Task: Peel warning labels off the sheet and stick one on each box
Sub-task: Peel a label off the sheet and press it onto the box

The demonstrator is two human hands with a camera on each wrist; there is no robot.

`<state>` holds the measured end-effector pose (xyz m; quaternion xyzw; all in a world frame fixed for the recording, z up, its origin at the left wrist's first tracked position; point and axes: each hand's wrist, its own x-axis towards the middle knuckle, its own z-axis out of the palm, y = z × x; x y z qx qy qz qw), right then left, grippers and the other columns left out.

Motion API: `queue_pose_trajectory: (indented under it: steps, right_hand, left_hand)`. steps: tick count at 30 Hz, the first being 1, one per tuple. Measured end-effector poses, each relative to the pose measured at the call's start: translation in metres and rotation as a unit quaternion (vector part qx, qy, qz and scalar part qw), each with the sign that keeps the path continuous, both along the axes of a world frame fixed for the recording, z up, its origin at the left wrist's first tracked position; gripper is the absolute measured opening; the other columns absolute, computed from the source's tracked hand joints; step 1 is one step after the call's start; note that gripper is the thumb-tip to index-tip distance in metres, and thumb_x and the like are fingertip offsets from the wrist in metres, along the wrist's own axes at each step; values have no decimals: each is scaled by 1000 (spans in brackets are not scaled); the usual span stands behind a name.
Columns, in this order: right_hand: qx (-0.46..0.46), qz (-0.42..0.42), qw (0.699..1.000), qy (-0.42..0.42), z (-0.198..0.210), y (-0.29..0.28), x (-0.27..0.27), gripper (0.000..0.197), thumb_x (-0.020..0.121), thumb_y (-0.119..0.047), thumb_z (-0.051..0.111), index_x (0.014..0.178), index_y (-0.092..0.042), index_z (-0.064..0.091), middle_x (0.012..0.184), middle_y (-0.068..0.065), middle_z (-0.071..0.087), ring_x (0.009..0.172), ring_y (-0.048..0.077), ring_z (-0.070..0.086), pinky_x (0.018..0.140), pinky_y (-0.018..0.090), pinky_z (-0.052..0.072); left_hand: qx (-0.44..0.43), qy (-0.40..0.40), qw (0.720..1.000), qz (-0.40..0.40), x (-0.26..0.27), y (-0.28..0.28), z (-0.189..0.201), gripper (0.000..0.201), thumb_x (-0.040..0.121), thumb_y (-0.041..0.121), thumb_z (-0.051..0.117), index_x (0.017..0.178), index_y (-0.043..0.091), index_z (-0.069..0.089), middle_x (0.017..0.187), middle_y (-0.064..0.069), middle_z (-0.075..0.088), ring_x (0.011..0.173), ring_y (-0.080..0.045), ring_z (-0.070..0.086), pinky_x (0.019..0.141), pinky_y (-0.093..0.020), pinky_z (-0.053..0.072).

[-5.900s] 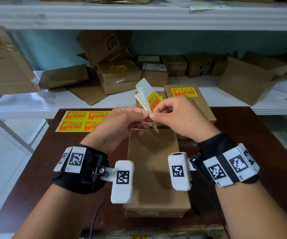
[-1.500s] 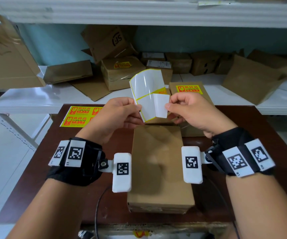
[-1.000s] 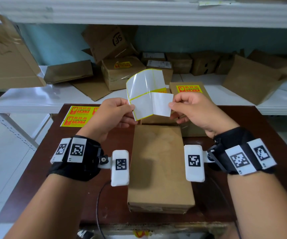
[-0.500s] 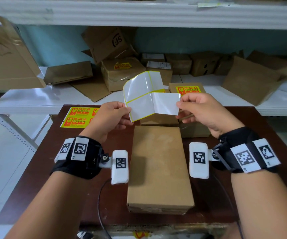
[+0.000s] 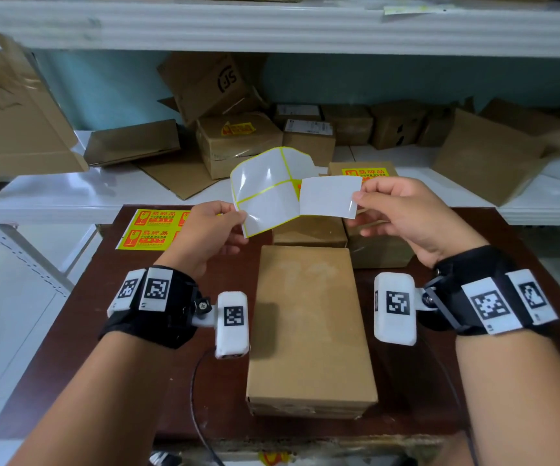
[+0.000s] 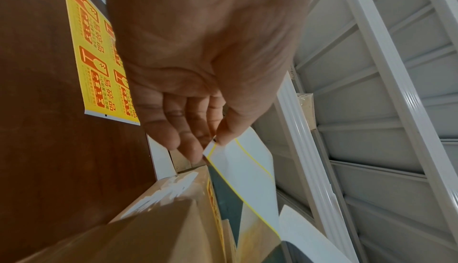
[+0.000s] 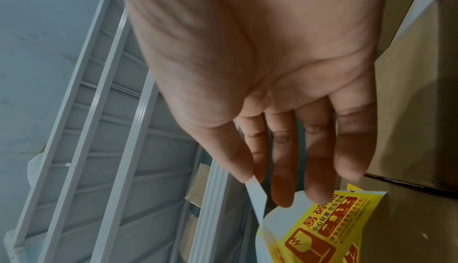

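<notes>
Both hands are raised above a plain brown box (image 5: 309, 324) on the dark table. My left hand (image 5: 238, 218) pinches the lower left corner of a glossy backing sheet (image 5: 262, 193) with yellow outlines. My right hand (image 5: 357, 200) pinches the right edge of a warning label (image 5: 329, 196), white back towards me, still joined to the sheet at its left edge. The right wrist view shows the label's yellow printed face (image 7: 322, 228) beyond my right hand (image 7: 250, 181). In the left wrist view, thumb and finger of my left hand (image 6: 210, 147) hold the backing sheet's corner (image 6: 245, 169).
A full sheet of yellow labels (image 5: 151, 230) lies on the table's far left. Behind the plain box stand a small box (image 5: 309, 233) and one bearing a yellow label (image 5: 362, 173). The white shelf (image 5: 70, 196) beyond holds several cardboard boxes.
My right hand has drawn the label further to the right, away from the backing sheet. The hands have moved apart and the peeled strip is longer.
</notes>
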<state>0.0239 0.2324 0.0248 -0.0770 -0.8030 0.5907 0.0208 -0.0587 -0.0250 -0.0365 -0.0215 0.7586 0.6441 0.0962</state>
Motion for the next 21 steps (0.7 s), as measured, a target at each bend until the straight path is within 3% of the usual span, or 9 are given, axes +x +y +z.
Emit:
queue_pose_trajectory:
  steps: [10,15,21]
  right_hand:
    - [-32,-12,999,7,3,5,1,12,99,-17,61,100,-9,70,104,9,74,81,17,73,73,32,57]
    - [-28,-5,1000,6,3,4,2,11,99,-18,61,98,-13,70,101,7,75,83,18,73,74,32,57]
    - [-26,2,1000,8,4,2,3,10,99,-18,61,93,-14,70,98,7,73,82,18,72,73,32,57]
  left_hand:
    - [-25,-19,999,-4,-2,3,-8,11,100,16,59,90,13,62,75,-4,59,49,-7,63,45,-20,49]
    - [-59,-33,998,10,-5,2,-15,16,98,15,60,83,16,60,72,-2,59,48,-8,63,42,-19,46]
    - [-110,-78,991,-28,-6,0,-16,18,98,24,55,85,15,65,82,-4,73,68,-15,65,60,-25,46]
